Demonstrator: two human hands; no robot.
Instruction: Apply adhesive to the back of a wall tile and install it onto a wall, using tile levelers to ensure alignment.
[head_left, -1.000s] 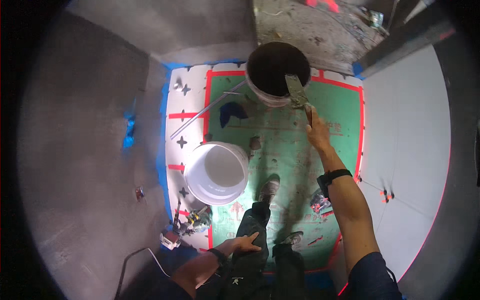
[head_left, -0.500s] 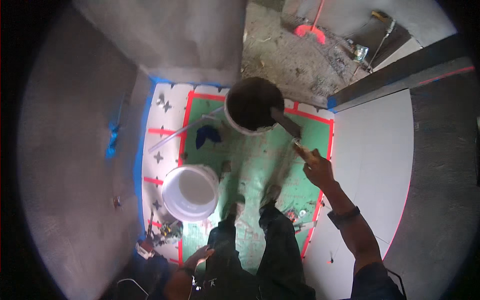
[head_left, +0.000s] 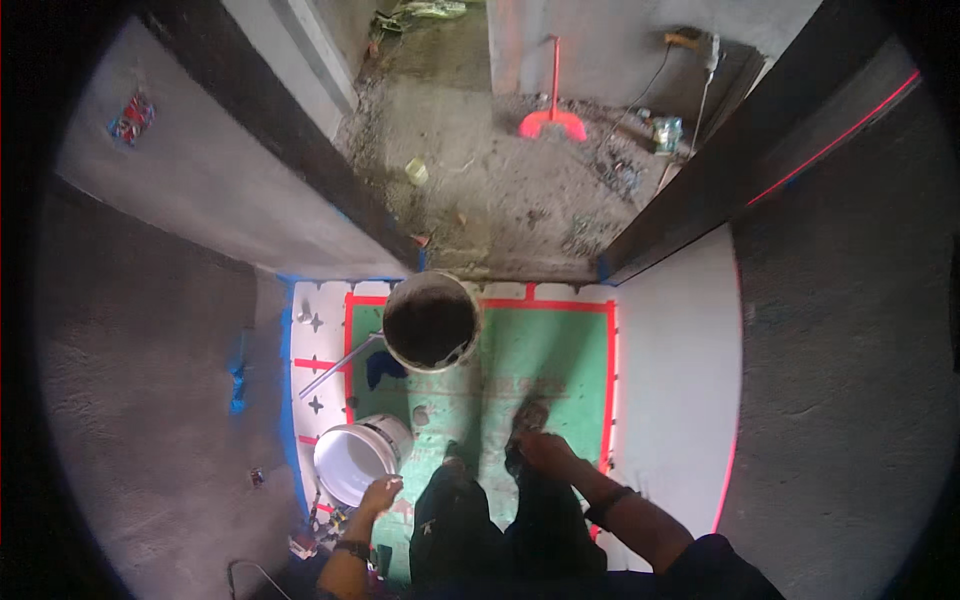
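Observation:
My right hand (head_left: 546, 454) is closed in front of my right leg, close to my shoe (head_left: 530, 412). What it grips, if anything, blends into the dark trousers and shoe. Beside the near edge of a white bucket (head_left: 385, 432), my left hand (head_left: 380, 494) has its fingers curled in. A pale spot shows at its fingertips, too small to name. I cannot tell whether that hand touches the rim. Farther off stands a bucket of dark grey mix (head_left: 432, 322), with some light smears inside its near rim.
Green sheeting (head_left: 560, 350) edged with red tape covers the floor, with white tiles (head_left: 318, 340) around it. A clear tube (head_left: 338, 368) and a dark blue cloth (head_left: 385, 370) lie left of the mix bucket. Beyond the doorway are rubble and a red dustpan (head_left: 553, 124). Grey walls enclose both sides.
My right hand has come back from the mix bucket toward my legs; the trowel it held no longer shows clearly. My left hand has risen beside the white bucket. The view has shifted toward the doorway.

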